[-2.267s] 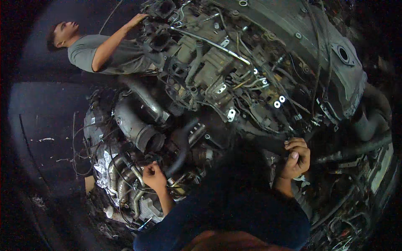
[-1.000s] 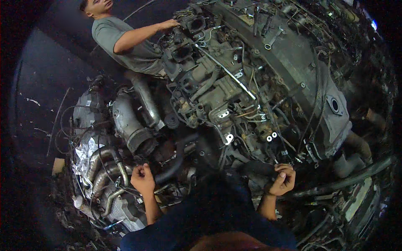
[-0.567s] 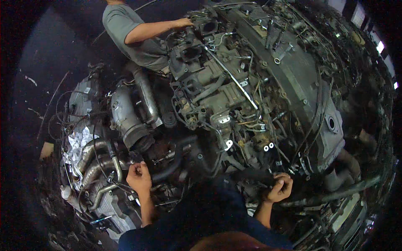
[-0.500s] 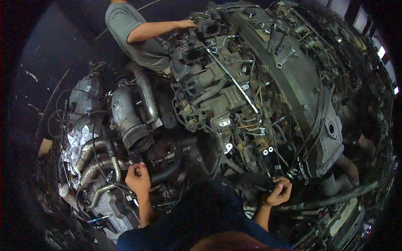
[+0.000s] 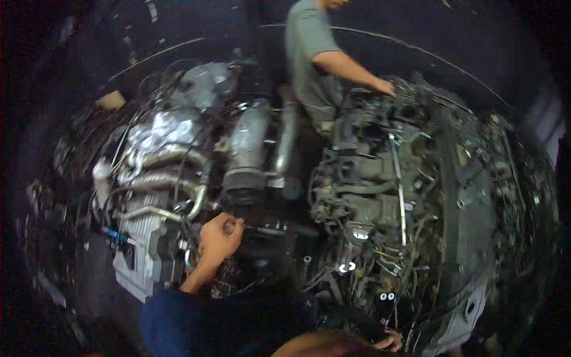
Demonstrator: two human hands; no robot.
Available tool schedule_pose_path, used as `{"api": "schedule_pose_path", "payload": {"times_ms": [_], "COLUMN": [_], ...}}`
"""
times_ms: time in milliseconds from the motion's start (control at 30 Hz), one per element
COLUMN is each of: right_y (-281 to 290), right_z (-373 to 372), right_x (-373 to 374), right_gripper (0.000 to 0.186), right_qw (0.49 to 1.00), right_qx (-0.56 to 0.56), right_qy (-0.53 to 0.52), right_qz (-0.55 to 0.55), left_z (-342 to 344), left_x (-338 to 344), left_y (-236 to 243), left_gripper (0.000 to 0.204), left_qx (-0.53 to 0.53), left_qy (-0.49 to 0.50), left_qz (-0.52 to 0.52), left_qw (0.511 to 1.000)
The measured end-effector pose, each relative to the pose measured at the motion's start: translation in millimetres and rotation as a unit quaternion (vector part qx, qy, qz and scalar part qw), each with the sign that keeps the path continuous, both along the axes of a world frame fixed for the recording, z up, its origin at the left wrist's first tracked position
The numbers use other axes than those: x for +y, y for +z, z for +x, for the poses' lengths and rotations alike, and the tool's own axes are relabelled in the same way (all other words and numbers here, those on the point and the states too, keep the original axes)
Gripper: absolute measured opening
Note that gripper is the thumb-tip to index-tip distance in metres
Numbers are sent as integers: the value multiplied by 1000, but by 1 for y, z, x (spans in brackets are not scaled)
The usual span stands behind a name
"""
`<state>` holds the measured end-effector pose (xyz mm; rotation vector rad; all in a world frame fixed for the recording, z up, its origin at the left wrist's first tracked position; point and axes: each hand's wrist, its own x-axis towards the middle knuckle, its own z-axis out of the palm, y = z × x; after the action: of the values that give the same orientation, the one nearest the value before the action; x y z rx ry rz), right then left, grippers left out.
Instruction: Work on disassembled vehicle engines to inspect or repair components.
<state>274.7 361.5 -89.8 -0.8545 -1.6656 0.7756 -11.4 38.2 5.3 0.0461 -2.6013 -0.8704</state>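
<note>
My left hand [image 5: 219, 237] hovers near the lower end of a ribbed black hose on a grey metal duct [image 5: 248, 143]. Its fingers are curled in toward the thumb; whether something small sits between them is hidden. Down at the lower edge, my right hand [image 5: 389, 341] is blurred and partly covered, beside the near end of a large, dirty engine [image 5: 369, 208]. What it touches cannot be made out. Across that engine's top lies a long shiny metal bar [image 5: 399, 190].
At the left stands another engine with bent metal pipes [image 5: 160, 211], a silvery crumpled covering [image 5: 163, 134] and a ribbed grey cover [image 5: 146, 253]. Beyond the large engine, a person in a grey-green shirt [image 5: 312, 47] rests a hand [image 5: 385, 87] on its far end.
My view has swung left, so the engines sit farther right and lower. My right hand now shows at the lower edge. My left hand stays curled near the duct.
</note>
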Motion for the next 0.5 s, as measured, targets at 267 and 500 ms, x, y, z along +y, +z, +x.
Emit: {"api": "schedule_pose_path", "payload": {"times_ms": [267, 500], "right_y": [176, 184], "right_z": [-170, -191], "right_x": [-40, -52], "right_gripper": [28, 35], "right_qw": [955, 955], "right_qx": [74, 94], "right_qy": [-2, 7], "right_qz": [288, 280], "left_z": [6, 1], "left_x": [-5, -7], "left_y": [-5, 0], "left_gripper": [17, 17], "left_qx": [30, 44], "left_qy": [5, -6], "left_qz": [40, 16], "left_qw": [999, 999]}}
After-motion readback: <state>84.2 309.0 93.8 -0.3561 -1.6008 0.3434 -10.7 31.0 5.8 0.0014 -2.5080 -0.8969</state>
